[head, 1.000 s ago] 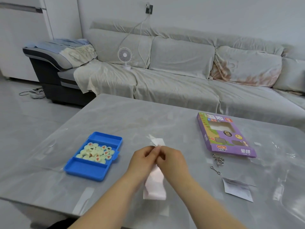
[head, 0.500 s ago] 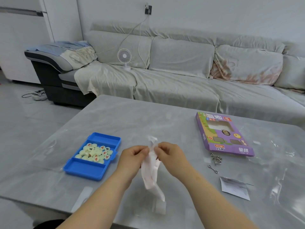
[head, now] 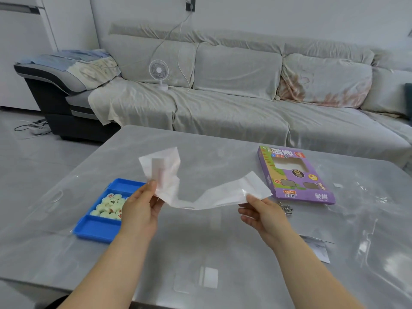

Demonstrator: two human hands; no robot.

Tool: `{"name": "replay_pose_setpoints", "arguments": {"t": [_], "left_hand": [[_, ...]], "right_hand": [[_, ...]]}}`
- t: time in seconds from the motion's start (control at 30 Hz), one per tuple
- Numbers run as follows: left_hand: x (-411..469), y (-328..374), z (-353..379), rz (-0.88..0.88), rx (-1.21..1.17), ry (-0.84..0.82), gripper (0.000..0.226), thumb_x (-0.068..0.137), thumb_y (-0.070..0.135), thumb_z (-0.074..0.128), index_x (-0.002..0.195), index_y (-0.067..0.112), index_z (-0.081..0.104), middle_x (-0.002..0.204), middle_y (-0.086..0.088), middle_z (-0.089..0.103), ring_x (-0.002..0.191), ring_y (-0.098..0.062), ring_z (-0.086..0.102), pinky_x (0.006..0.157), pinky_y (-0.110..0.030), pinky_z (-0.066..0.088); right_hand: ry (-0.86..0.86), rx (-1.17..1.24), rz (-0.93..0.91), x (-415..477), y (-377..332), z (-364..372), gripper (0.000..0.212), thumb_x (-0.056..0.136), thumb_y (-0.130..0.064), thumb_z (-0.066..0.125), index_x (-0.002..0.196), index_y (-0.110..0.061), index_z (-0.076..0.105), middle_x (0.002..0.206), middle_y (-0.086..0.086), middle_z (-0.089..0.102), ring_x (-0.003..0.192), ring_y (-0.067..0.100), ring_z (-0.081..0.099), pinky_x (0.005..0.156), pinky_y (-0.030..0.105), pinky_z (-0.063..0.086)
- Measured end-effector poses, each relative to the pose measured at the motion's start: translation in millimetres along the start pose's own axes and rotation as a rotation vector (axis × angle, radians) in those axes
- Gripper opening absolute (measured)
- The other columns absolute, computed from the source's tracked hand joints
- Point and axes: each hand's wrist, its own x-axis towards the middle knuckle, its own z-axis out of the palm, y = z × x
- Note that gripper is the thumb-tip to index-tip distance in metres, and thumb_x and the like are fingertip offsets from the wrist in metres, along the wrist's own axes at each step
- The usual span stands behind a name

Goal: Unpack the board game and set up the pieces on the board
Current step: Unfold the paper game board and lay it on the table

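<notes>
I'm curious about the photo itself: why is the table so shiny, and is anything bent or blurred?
In the head view, pale glare patches streak the table on its right; the wide lens seems to bow the sofa and the table's far edge; the sheet looks slightly soft, the pieces in the tray fairly sharp; shadows are faint.

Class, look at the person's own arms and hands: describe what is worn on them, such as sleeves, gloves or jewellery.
Both forearms are bare down to the frame's bottom edge, no sleeves in view. The left hand and right hand wear no gloves; no watch, bracelet or ring shows.
</notes>
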Motion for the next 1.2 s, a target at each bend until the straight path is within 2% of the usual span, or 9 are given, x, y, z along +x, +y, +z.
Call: {"name": "replay_pose_setpoints", "arguments": {"t": [0.03, 0.1, 0.17, 0.3, 0.4, 0.7, 0.87, 1.1, 1.2], "left_hand": [[1, 0, 0, -0.002, -0.013, -0.009, 0.016, 0.091, 0.003, 0.047, 0.081, 0.010, 0.057, 0.059, 0.008, 0.069, 0.058, -0.002, 0.065, 0.059, -0.016, 0.055], [0, 0, 3, -0.007, 0.015, -0.037, 0.014, 0.090, 0.003, 0.048, 0.080, 0.008, 0.057, 0.059, 0.007, 0.068, 0.057, -0.003, 0.064, 0.056, -0.016, 0.054], [-2, -3, 7, -0.012, 0.092, -0.064, 0.013, 0.088, 0.003, 0.051, 0.077, 0.007, 0.056, 0.058, 0.005, 0.066, 0.057, -0.006, 0.062, 0.053, -0.015, 0.052], [-13, -11, 22, 0.007, 0.176, -0.135, 0.020, 0.079, 0.000, 0.058, 0.064, 0.009, 0.047, 0.057, 0.004, 0.064, 0.052, -0.004, 0.062, 0.050, -0.014, 0.051], [-20, -14, 32, -0.039, 0.178, -0.285, 0.014, 0.066, 0.008, 0.061, 0.064, 0.008, 0.046, 0.056, 0.001, 0.065, 0.054, -0.008, 0.064, 0.052, -0.015, 0.051], [-24, -9, 33, -0.166, 0.255, -0.379, 0.014, 0.060, 0.018, 0.060, 0.066, 0.007, 0.054, 0.060, 0.000, 0.066, 0.066, -0.014, 0.064, 0.064, -0.019, 0.050], [-22, -9, 34, -0.190, 0.166, -0.330, 0.009, 0.068, 0.013, 0.059, 0.064, 0.010, 0.051, 0.056, 0.002, 0.065, 0.059, -0.011, 0.063, 0.069, -0.026, 0.045], [-3, 1, 21, -0.055, 0.233, -0.101, 0.011, 0.090, 0.013, 0.051, 0.080, 0.013, 0.053, 0.069, 0.001, 0.065, 0.056, -0.007, 0.061, 0.052, -0.019, 0.052], [3, 2, 22, 0.038, 0.407, 0.019, 0.008, 0.087, 0.017, 0.057, 0.083, 0.017, 0.051, 0.078, 0.001, 0.058, 0.065, -0.013, 0.056, 0.058, -0.025, 0.048]], "right_hand": [[0.050, -0.039, 0.024, 1, 3, -2, 0.010, 0.091, -0.014, 0.053, 0.089, -0.005, 0.055, 0.086, 0.009, 0.057, 0.066, 0.013, 0.063, 0.058, 0.022, 0.053], [0.249, -0.263, -0.035, 4, 8, -4, 0.043, 0.085, -0.018, 0.062, 0.122, -0.005, 0.045, 0.117, 0.010, 0.049, 0.107, 0.023, 0.054, 0.091, 0.035, 0.046], [0.392, -0.531, -0.279, -2, 4, 3, 0.067, 0.080, -0.019, 0.068, 0.136, -0.008, 0.033, 0.134, 0.006, 0.039, 0.128, 0.021, 0.036, 0.108, 0.033, 0.030], [-0.089, -0.737, -0.543, -25, -7, 41, 0.025, 0.080, -0.022, 0.067, 0.102, -0.024, 0.055, 0.098, -0.013, 0.055, 0.098, 0.009, 0.054, 0.075, 0.007, 0.037], [-0.269, -0.793, -0.570, -34, -5, 63, 0.023, 0.080, -0.028, 0.066, 0.101, -0.024, 0.059, 0.090, -0.021, 0.056, 0.089, -0.001, 0.052, 0.074, 0.001, 0.036], [-0.235, -0.711, -0.532, -32, -2, 64, 0.008, 0.082, -0.025, 0.063, 0.089, -0.026, 0.058, 0.081, -0.021, 0.058, 0.089, 0.003, 0.059, 0.088, 0.017, 0.045], [-0.116, -0.698, -0.549, -22, -5, 55, 0.019, 0.086, -0.006, 0.051, 0.092, -0.009, 0.069, 0.070, -0.018, 0.057, 0.061, -0.018, 0.053, 0.061, -0.001, 0.038], [0.086, -0.330, -0.359, -6, -14, 33, 0.030, 0.090, -0.006, 0.051, 0.062, -0.019, 0.056, 0.061, 0.001, 0.053, 0.052, 0.007, 0.047, 0.066, 0.026, 0.042], [-0.036, -0.246, -0.293, -12, -21, 29, 0.029, 0.090, -0.006, 0.052, 0.063, -0.015, 0.058, 0.047, -0.008, 0.053, 0.044, 0.004, 0.046, 0.052, 0.018, 0.042]]}}
